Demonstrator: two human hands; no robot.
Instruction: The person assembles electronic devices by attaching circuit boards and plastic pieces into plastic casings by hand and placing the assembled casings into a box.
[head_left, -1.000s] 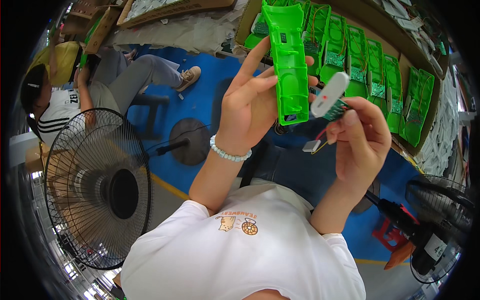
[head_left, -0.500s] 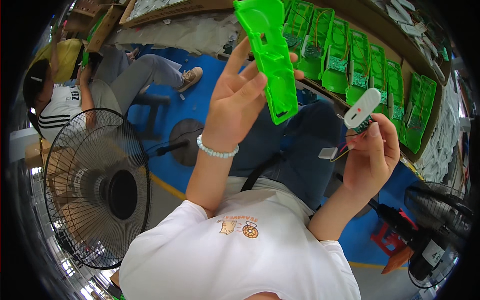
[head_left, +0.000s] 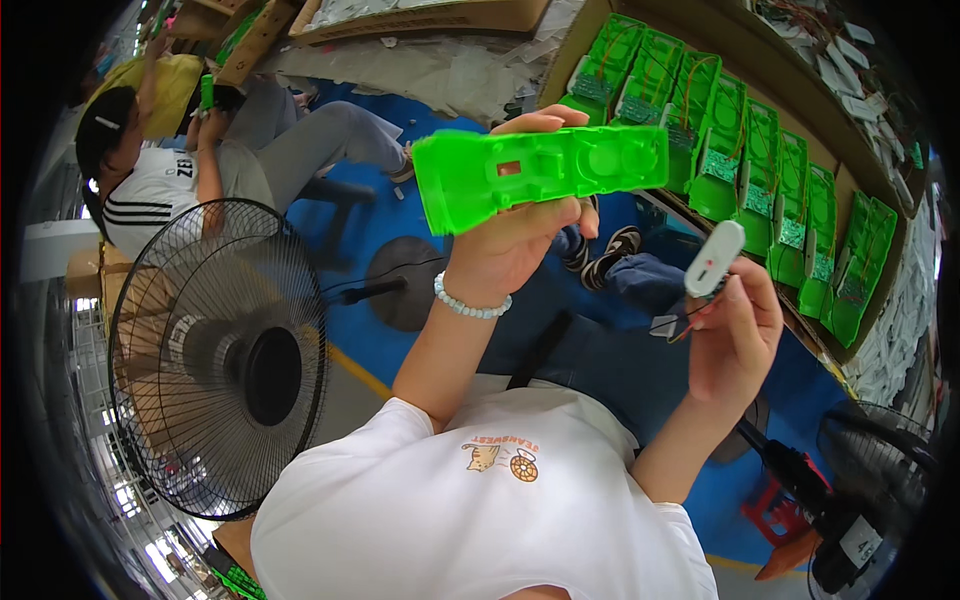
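My left hand [head_left: 525, 235] is closed round a bright green plastic shell half [head_left: 540, 170], held up nearly level with its hollow, ribbed inside in view. A small rectangular opening shows near its middle. My right hand [head_left: 735, 340] pinches a white oval end piece [head_left: 715, 258] with a slot and a red dot on its face. Thin wires and part of a circuit board hang from it, mostly hidden by my fingers. A small pale block [head_left: 663, 326] dangles at the wires' end. The shell and the white piece are apart.
A cardboard box [head_left: 790, 75] at the right holds a row of green shells [head_left: 722, 150] with boards and wires. White parts [head_left: 845, 75] lie beyond it. A large fan [head_left: 270, 375] stands left, another fan [head_left: 875, 450] lower right. A co-worker [head_left: 160, 180] sits at far left.
My left hand has turned the green shell from upright to nearly level and brought it lower. My right hand, still pinching the white piece, has shifted slightly left and down.
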